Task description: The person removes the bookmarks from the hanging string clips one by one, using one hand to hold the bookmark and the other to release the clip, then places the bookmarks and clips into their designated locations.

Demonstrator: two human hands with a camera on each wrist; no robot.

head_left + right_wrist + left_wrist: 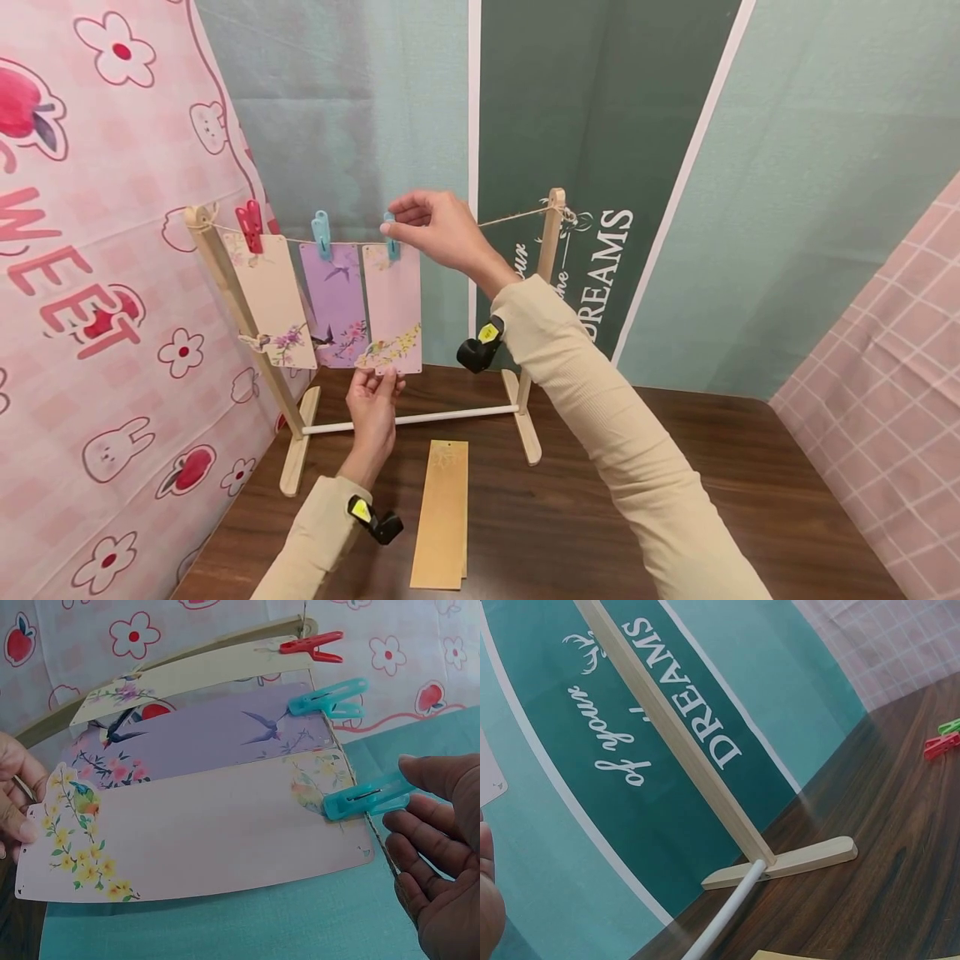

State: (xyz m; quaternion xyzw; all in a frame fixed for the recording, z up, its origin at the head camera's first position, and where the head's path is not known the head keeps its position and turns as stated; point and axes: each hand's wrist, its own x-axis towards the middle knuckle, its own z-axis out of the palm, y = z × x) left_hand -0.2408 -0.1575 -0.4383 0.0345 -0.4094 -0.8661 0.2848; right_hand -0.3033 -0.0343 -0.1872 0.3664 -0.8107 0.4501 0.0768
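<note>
A pale pink card (217, 832) with yellow flowers and a bird hangs from the line at the right end of a row of three. My left hand (373, 410) pinches its lower edge between thumb and fingers. At the card's top, my right hand (444, 229) has thumb and fingers about the handle end of a light blue clothespin (367, 796) that bites the card and line. Beside it hang a purple card (333, 308) under another blue clothespin (322, 235) and a cream card (272, 300) under a red clothespin (251, 227).
The wooden stand has left (240, 308) and right posts (551, 242), joined low by a white rod (457, 414). Yellowish slips (441, 517) lie on the dark wood table (645, 500). Red (941, 745) and green clothespins (950, 727) lie at the table's right.
</note>
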